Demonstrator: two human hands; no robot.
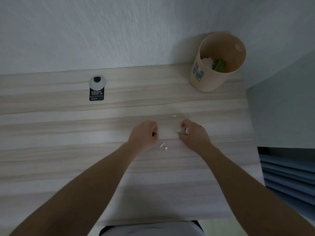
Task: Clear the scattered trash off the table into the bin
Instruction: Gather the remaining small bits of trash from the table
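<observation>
Small white paper scraps lie on the wooden table [68, 150]: one scrap [173, 116] beyond my hands, two scraps [162, 145] close to me between my wrists. My right hand [194, 135] is curled, with white scraps [186, 130] pinched in its fingers just above the tabletop. My left hand [144, 134] is curled into a fist beside it, something dark showing between its fingers; what it holds is hidden. The beige bin [206, 79] stands at the table's far right corner, with white paper and something green inside.
A round cable grommet [97, 82] with a black "100%" sticker [96, 94] sits at the back left. A pale wall runs behind the table. The table's right edge borders a grey panel and blue slats [289, 176].
</observation>
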